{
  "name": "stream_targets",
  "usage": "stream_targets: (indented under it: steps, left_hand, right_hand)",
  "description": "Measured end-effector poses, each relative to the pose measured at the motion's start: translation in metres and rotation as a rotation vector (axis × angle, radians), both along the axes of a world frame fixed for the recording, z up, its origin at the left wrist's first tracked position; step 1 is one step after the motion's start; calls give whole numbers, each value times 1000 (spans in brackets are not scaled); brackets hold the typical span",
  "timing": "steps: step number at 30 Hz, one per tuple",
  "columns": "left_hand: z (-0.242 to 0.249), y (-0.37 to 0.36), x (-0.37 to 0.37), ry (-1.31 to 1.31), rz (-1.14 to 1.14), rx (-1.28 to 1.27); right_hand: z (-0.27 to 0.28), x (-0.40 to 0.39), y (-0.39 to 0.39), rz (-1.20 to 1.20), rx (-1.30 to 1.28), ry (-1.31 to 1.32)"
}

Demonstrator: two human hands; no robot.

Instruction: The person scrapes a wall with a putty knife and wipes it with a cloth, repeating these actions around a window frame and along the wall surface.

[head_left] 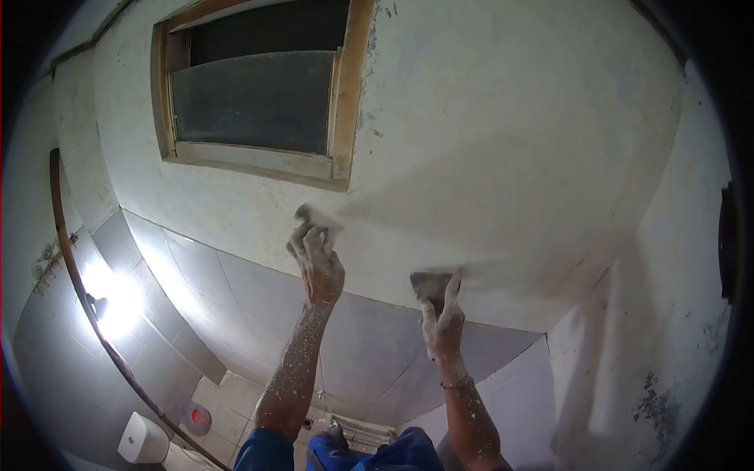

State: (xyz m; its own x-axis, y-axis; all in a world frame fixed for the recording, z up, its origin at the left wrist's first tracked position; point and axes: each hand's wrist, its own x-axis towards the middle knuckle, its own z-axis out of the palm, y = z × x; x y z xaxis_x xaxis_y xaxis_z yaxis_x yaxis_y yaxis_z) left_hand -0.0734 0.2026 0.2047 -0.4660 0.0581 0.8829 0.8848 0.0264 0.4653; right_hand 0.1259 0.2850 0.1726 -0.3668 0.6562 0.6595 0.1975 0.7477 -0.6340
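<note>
My left hand (318, 263), dusted with white, is closed around a putty knife (323, 218) that is smeared by motion, just below the window's lower right corner. Lower and to the right, my right hand (444, 323) grips a second putty knife (430, 284), its wide dark blade up close to the wall. Both tools are in front of the pale plastered wall (503, 180), near the line where the plaster meets the grey tiles (361, 322). White specks cover both forearms.
A wood-framed window (251, 102) is set in the wall above. At left, a bright lamp (110, 302) shines behind a long curved pole (82, 290). Below are a white cistern (144, 438), a clear container with something red (196, 418) and the tiled floor (224, 408). A side wall (683, 259) closes the right.
</note>
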Motion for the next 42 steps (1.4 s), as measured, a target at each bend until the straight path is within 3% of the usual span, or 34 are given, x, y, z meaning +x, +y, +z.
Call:
stream_targets:
  steps: [1, 2, 5, 16, 42]
  left_hand:
    - [3, 6, 0, 55, 18, 20]
    - [5, 8, -4, 159, -60, -35]
    - [-17, 27, -17, 165, -64, -226]
    - [-25, 20, -24, 135, 5, -548]
    - [-25, 26, -15, 73, 25, -476]
  right_hand:
    - [0, -2, 2, -49, 216, -50]
    - [0, 1, 0, 39, 14, -93]
    - [-5, -4, 7, -11, 213, -65]
    - [-22, -12, 16, -93, 108, -71]
    - [-28, -21, 12, -174, 163, -72]
